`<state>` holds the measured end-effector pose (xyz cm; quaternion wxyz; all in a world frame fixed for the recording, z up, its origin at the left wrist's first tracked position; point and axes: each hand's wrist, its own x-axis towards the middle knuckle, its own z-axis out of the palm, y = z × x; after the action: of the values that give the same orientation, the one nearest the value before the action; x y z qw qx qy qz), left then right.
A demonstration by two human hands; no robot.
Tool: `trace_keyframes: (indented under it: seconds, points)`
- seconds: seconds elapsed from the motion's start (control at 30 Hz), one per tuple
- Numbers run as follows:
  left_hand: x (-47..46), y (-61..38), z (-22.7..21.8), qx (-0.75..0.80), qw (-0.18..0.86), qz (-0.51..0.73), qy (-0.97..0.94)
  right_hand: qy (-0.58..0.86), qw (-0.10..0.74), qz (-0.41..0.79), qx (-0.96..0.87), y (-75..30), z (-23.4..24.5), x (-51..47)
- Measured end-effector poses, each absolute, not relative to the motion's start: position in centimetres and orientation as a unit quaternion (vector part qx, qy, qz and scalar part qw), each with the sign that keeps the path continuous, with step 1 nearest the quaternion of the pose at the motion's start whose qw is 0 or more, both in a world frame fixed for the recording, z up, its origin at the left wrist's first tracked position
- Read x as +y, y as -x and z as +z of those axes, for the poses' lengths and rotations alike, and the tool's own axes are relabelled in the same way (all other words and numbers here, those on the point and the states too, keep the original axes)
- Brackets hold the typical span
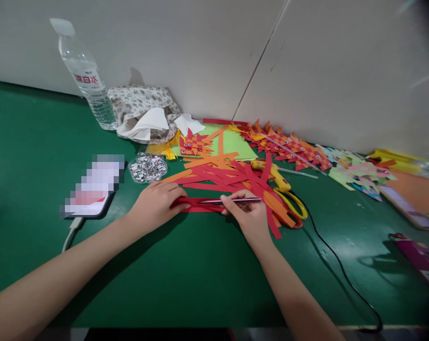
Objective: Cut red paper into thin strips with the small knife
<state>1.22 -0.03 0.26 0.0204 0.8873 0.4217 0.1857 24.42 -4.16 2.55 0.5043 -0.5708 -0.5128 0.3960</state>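
Between my two hands a red paper strip (207,207) is stretched sideways, close to the green tabletop. My left hand (159,202) pinches its left end, thumb along the lower edge. In my right hand (249,215) is a slim, shiny pointed tool (245,200), its tip lying leftward over the strip. Whether it is tweezers or a craft knife I cannot tell. The right fingertips also meet the strip's right end. Just beyond my hands lies a loose heap of red and orange paper strips (221,176).
Googly eyes (148,168) in a clear container and a charging phone (96,184) are at left. A water bottle (88,76) and tissue pouch (143,106) stand behind. Woven paper fish (195,143), a yellow glue gun (274,175), its black cord and yellow-handled scissors (299,203) lie beyond.
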Motion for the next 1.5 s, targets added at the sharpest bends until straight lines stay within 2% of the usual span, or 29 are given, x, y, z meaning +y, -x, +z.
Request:
trace_keyframes:
  seconds: [0.47, 1.2, 1.5]
  points:
    - [-0.1, -1.3, 0.3, 0.428, 0.032, 0.184, -0.884, 0.581, 0.487, 0.410, -0.507, -24.8, 2.0, -3.7]
    - [-0.1, -1.3, 0.4, 0.430, 0.034, 0.178, -0.884, 0.576, 0.626, 0.330, -0.409, -28.0, 1.3, -2.2]
    - [-0.2, -1.2, 0.5, 0.434, 0.032, 0.177, -0.883, 0.585, 0.629, 0.334, -0.388, -28.1, 1.3, -2.0]
